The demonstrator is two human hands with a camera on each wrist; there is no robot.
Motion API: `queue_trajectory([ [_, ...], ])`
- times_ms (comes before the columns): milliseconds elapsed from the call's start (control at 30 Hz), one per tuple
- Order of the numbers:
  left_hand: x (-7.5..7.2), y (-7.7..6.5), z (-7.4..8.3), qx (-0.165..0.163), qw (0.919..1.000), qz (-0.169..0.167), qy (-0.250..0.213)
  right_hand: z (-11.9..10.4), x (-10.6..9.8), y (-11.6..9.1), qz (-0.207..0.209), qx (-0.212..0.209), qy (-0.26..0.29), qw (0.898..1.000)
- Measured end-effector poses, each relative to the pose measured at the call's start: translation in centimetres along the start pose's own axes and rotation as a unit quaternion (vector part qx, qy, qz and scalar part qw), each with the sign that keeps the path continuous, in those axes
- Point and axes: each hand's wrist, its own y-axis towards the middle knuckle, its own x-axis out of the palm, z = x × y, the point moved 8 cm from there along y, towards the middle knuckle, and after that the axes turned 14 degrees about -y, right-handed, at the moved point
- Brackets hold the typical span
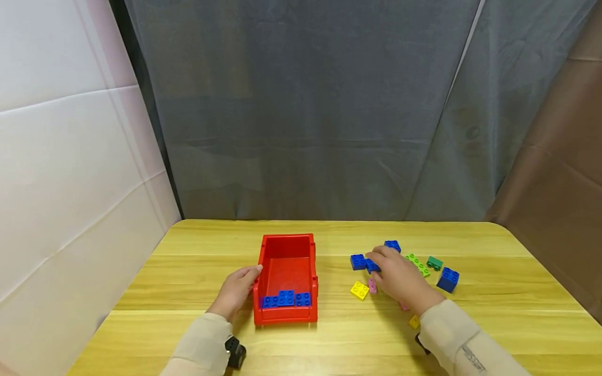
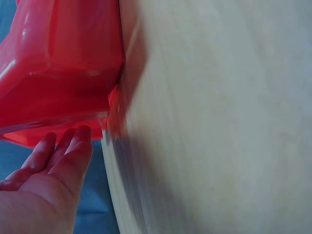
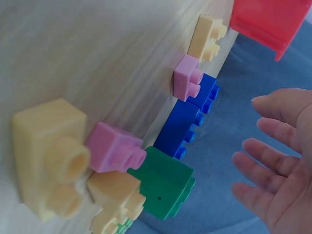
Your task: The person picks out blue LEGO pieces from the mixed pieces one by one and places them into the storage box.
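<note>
My left hand (image 1: 237,290) rests against the left wall of a red bin (image 1: 286,315), its fingertips right at the rim. In the left wrist view those fingers are extended along the bin's outer side. Inside the bin, several blue bricks (image 1: 286,298) lie at the near end. My right hand (image 1: 400,274) is over the loose bricks, its fingertips close above a blue brick (image 1: 372,266). The right wrist view shows its fingers spread and holding nothing. Another blue brick (image 1: 358,262) sits just left of the fingertips, and a third blue brick (image 1: 392,245) lies behind the hand.
Around the right hand lie a yellow brick (image 1: 359,290), a pink brick (image 1: 372,285), a lime-green brick (image 1: 417,265), a green piece (image 1: 435,263) and a taller blue brick (image 1: 448,280). Another yellow brick (image 1: 414,321) is beside the right sleeve. A grey curtain (image 1: 301,115) hangs behind the wooden table (image 1: 197,261).
</note>
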Motion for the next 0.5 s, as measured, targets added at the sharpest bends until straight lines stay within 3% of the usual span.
queue_trajectory([
  [500,0.0,0.0,0.1,0.005,0.9999,-0.001,0.009,-0.7,0.9,2.5,-0.058,-0.015,-0.015,0.998],
])
